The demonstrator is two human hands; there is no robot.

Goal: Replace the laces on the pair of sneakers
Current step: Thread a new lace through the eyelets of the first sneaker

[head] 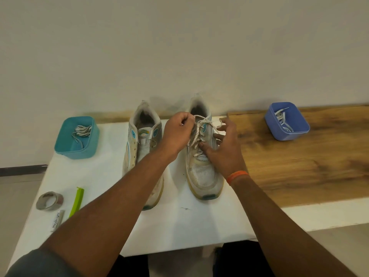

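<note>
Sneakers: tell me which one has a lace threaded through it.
The right sneaker, the one both hands work on: a speckled white lace crisscrosses its eyelets. The left sneaker beside it shows empty eyelets and a bare tongue.

Teal bin (76,137), blue bin (287,121), white speckled lace (196,132) (orange wristband (237,176)).

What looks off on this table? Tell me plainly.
Little stands out. The left sneaker has no lace, while the right sneaker is laced; the left hand pinches its lace near the top. A small dark mark sits on the white table. Both sneakers look worn and grubby.
</note>
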